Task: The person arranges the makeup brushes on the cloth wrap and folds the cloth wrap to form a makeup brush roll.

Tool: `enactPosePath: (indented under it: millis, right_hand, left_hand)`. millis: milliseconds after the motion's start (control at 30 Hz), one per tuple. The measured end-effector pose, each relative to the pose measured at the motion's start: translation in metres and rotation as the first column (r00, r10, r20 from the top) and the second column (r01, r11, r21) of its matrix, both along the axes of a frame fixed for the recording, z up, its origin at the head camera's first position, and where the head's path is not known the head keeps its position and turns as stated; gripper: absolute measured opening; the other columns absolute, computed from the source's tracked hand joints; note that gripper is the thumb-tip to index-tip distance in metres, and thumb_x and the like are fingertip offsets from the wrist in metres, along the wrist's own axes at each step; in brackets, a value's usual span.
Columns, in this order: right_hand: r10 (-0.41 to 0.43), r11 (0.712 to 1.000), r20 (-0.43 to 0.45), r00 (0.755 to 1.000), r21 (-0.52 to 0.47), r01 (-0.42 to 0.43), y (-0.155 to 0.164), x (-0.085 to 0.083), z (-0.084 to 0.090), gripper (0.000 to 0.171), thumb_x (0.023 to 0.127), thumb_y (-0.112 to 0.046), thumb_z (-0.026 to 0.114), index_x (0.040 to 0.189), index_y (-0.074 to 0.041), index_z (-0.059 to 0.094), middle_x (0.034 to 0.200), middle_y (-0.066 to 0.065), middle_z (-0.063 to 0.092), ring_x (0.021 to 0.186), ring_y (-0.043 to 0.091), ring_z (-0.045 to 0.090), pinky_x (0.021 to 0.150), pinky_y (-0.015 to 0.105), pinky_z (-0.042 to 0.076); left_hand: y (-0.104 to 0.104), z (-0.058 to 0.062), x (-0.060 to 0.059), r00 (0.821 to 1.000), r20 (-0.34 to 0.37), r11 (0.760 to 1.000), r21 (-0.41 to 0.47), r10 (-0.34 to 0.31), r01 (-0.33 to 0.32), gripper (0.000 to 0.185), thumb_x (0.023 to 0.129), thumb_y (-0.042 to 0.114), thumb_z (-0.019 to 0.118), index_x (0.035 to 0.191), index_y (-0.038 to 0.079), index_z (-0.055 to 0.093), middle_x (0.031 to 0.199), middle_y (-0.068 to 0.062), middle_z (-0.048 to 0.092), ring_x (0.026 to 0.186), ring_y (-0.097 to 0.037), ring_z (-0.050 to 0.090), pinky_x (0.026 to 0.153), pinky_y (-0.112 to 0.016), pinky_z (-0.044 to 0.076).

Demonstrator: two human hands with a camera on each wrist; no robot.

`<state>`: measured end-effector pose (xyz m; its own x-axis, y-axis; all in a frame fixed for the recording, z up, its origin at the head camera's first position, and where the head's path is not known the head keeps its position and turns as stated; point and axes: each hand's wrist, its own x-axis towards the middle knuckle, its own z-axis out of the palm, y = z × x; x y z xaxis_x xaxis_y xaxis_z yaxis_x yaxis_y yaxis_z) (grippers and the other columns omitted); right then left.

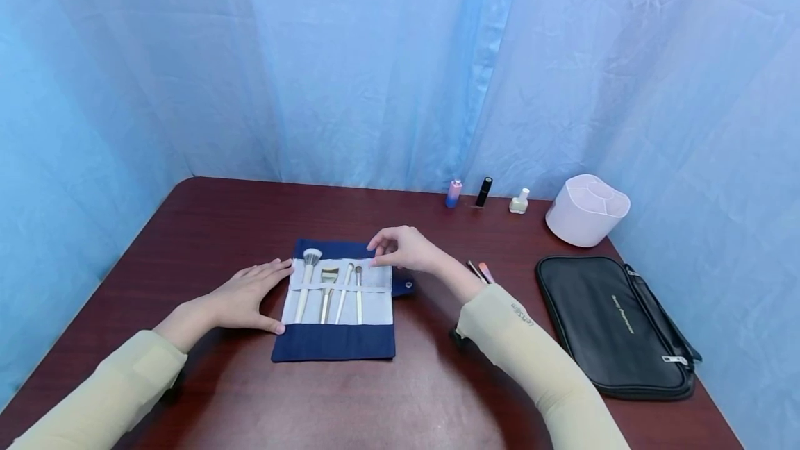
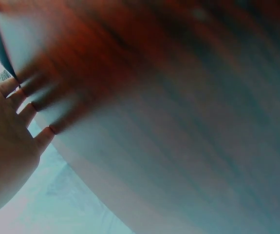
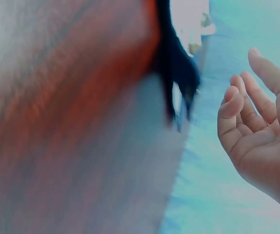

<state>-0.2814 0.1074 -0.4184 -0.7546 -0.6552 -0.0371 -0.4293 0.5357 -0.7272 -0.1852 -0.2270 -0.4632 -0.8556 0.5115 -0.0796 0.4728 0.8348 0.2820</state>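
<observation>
The flat navy-and-grey cloth brush roll point(image 1: 334, 344) lies beside the spread left hand point(image 1: 245, 298) — and partly below the right hand point(image 1: 403, 248), thumb and fingers apart.

You have a navy brush roll point(image 1: 334, 344) with pale grey lining point(image 1: 378, 310), cream sleeves point(image 1: 540, 363), a black case point(image 1: 581, 325) at right, a reddish-brown table point(image 1: 437, 394) and light-blue far curtains point(image 1: 350, 82).

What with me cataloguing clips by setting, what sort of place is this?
Probably a curtained-off tabletop staging area: blue curtains line the back and sides of a reddish-brown table, which bears an open makeup brush roll.
</observation>
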Motion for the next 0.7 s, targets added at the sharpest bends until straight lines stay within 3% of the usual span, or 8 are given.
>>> enactPosePath:
  millis: [200,433,700]
  right_hand:
    - [-0.023,1.0,-0.088,0.996,-0.008,0.022,0.023,0.005,0.023,0.03,0.082,-0.031,0.074,0.106,-0.016,0.067,0.087,-0.006,0.065,0.076,0.012,0.06,0.071,0.026,0.052]
    - [-0.119,0.993,-0.165,0.979,-0.038,0.114,0.061,0.012,0.045,0.027,0.08,-0.03,0.076,0.104,-0.021,0.067,0.091,-0.006,0.067,0.082,0.01,0.062,0.071,0.028,0.053]
    - [-0.231,0.971,-0.25,0.94,0.007,0.24,0.112,0.02,0.047,0.025,0.082,-0.026,0.074,0.105,-0.018,0.067,0.094,0.002,0.068,0.081,0.011,0.062,0.072,0.031,0.052]
  left_hand:
    - [-0.001,0.0,0.0,1.0,0.005,1.0,0.005,-0.003,0.003,0.111,0.067,0.075,0.064,0.147,0.006,0.031,0.154,-0.013,0.027,0.14,-0.036,0.024,0.107,-0.06,0.023]
    - [-0.004,-0.001,-0.001,1.0,-0.008,1.0,-0.003,-0.007,0.007,0.111,0.067,0.075,0.063,0.147,0.006,0.031,0.154,-0.013,0.027,0.14,-0.036,0.025,0.107,-0.06,0.023]
    - [-0.004,-0.001,0.0,1.0,-0.017,1.0,-0.006,-0.008,0.008,0.111,0.066,0.077,0.062,0.147,0.006,0.032,0.153,-0.013,0.028,0.139,-0.037,0.025,0.107,-0.061,0.024]
